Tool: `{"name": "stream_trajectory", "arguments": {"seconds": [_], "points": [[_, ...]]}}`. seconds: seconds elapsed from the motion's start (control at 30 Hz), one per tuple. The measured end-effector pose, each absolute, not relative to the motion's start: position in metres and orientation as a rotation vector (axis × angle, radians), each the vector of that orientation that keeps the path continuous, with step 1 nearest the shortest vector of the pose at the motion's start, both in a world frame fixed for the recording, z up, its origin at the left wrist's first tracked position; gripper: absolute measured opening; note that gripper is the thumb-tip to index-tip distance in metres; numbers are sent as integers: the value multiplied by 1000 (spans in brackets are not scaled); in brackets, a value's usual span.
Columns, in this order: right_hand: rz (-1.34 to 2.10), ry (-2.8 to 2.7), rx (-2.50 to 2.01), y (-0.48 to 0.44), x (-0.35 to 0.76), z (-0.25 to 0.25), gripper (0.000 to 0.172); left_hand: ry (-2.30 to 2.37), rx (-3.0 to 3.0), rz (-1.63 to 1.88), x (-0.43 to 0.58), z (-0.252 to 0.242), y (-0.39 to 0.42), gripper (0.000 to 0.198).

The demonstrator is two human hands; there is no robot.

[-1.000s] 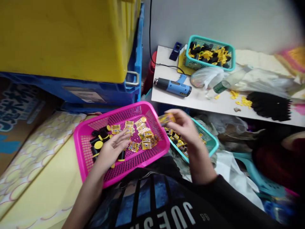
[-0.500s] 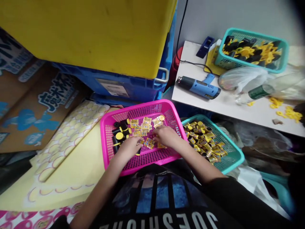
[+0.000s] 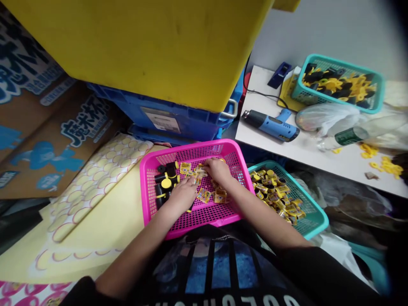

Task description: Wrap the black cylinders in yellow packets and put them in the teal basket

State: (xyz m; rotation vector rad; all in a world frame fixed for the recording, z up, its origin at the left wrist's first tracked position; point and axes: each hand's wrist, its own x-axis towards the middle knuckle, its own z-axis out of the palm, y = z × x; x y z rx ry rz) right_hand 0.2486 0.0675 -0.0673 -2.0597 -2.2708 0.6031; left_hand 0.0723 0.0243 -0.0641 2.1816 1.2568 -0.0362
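Both of my hands are inside a pink mesh basket on my lap. My left hand lies over the middle, its fingers stretched out onto small yellow printed plastic sleeves. Farther right, my right hand has its fingers bent down at a clear-and-yellow sleeve; the fingertips are partly hidden, but they seem to pinch it. Several black cylinders with yellow bands and a yellow round cap lie along the basket's left side. Other flat sleeves are scattered around my hands.
To the right, a teal basket holds many yellow-wrapped pieces. A blue heat gun lies on the white table, near another teal basket of black and yellow parts. Blue and yellow crates stand ahead; cardboard boxes are left.
My right hand has moved up and away to the far sleeves. My left hand has flattened, its fingers reaching toward the middle sleeves. The camera view has shifted slightly.
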Motion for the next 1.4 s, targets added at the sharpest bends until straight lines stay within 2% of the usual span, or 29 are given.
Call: {"name": "stream_trajectory", "arguments": {"seconds": [0.1, 0.23, 0.3, 0.43, 0.5, 0.57, 0.63, 0.73, 0.77, 0.83, 0.9, 1.0, 1.1, 1.17, 1.23, 1.27, 1.33, 1.4], "points": [[567, -2256, -2116, 64, 257, -60, 28, 1279, 2090, 107, 67, -65, 26, 24], [499, -2230, -2048, 55, 265, -51, 29, 1447, 1897, 361, 60, -55, 36, 31], [419, -2183, -1836, 50, 267, -48, 25, 1469, 1615, 522, 60, -48, 39, 34], [243, -2173, -1232, 36, 262, -40, 20, 1141, 836, 854, 65, -31, 34, 40], [255, -2147, -1070, 29, 257, -35, 22, 1086, 748, 983, 68, -23, 31, 47], [344, -1972, -1119, 23, 252, -31, 20, 1124, 780, 1062, 69, -17, 29, 50], [581, -1696, -1273, 19, 247, -27, 22, 1156, 827, 1085, 70, -13, 27, 48], [1134, -1356, -1357, 20, 242, -26, 44, 1170, 877, 1095, 71, -11, 24, 46], [1269, -1297, -1343, 21, 240, -26, 47, 1172, 888, 1101, 72, -11, 23, 45], [1378, -1241, -1325, 22, 237, -26, 41, 1170, 900, 1116, 74, -11, 22, 44], [1349, -1239, -1342, 23, 233, -26, 35, 1160, 920, 1129, 75, -11, 21, 46], [1226, -1310, -1399, 26, 228, -23, 39, 1161, 950, 1124, 74, -11, 24, 51], [1124, -1408, -1428, 31, 226, -26, 45, 1241, 930, 1146, 67, -10, 28, 35], [1114, -1630, -1410, 32, 223, -34, 38, 1319, 914, 1178, 60, -9, 30, 28], [1130, -2103, -1237, 27, 217, -46, 15, 1392, 910, 1182, 53, -8, 31, 29], [1107, -2366, -1092, 23, 212, -52, 11, 1423, 908, 1172, 50, -7, 31, 30], [972, -2764, -842, 13, 202, -63, 20, 1459, 899, 1147, 45, -6, 30, 30], [805, -2924, -786, 5, 195, -67, 19, 1461, 879, 1139, 41, -7, 28, 32]]}}
